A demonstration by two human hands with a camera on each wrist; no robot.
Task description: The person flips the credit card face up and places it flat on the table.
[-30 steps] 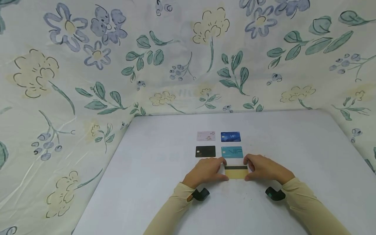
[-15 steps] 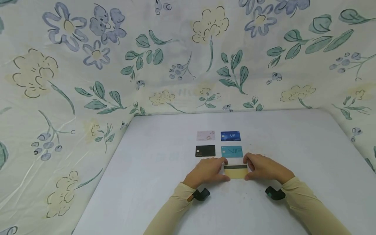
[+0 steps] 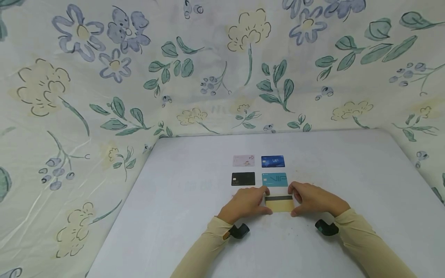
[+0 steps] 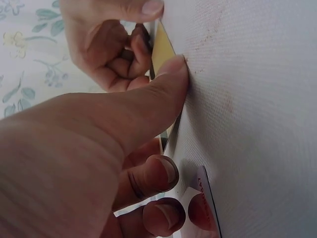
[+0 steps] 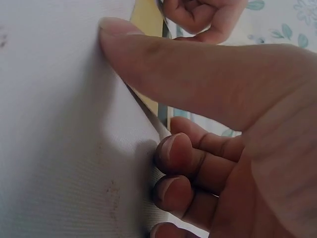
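Observation:
A yellow plastic card (image 3: 279, 205) with a dark magnetic stripe along its far edge lies between both hands, low over the white tabletop. My left hand (image 3: 245, 202) grips its left end, thumb at the near corner and index finger at the far one. At the opposite end my right hand (image 3: 315, 199) holds it the same way. The right wrist view shows the right thumb (image 5: 143, 54) at the near edge and the other fingers curled. Beneath the left fingers, the left wrist view reveals part of another card (image 4: 203, 208), pale with red, mostly hidden by the hand in the head view.
Beyond the hands lie cards in two rows: a pale pink one (image 3: 243, 160) and a dark blue VIP one (image 3: 272, 161) behind, a black one (image 3: 243, 178) and a teal VIP one (image 3: 274, 179) in front. A floral cloth (image 3: 208, 77) rises behind the white table (image 3: 174, 173).
Very little differs. The left thumb and index finger have edged slightly right along the yellow card; the right hand keeps its hold, and the other cards have stayed put.

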